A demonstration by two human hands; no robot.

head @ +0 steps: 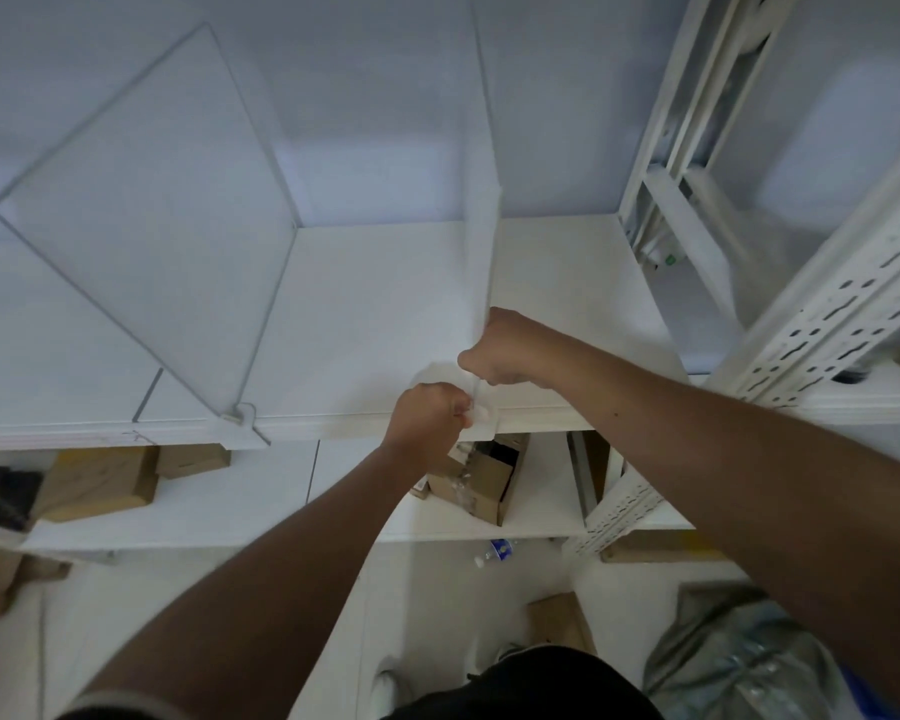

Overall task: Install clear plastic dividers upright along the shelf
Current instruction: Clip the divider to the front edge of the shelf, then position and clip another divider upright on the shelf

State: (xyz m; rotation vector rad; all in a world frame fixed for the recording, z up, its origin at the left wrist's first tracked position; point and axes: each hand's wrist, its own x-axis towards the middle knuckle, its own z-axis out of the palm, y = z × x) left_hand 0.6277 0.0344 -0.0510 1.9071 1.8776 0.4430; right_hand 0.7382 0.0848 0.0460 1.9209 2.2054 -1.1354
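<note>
A clear plastic divider (481, 210) stands upright, edge-on, across the white shelf (365, 314). My right hand (505, 350) is closed around its front edge just above the shelf. My left hand (430, 415) pinches the divider's white foot tab (481, 426) at the shelf's front lip. A second clear divider (146, 215) stands upright to the left, its foot clipped at the front edge.
A white perforated upright post (832, 314) rises at the right. Below, a lower shelf (230, 491) carries cardboard boxes (100, 480) and an open box (484, 480). A plastic bottle (494, 552) and a grey bag (739, 662) lie on the floor.
</note>
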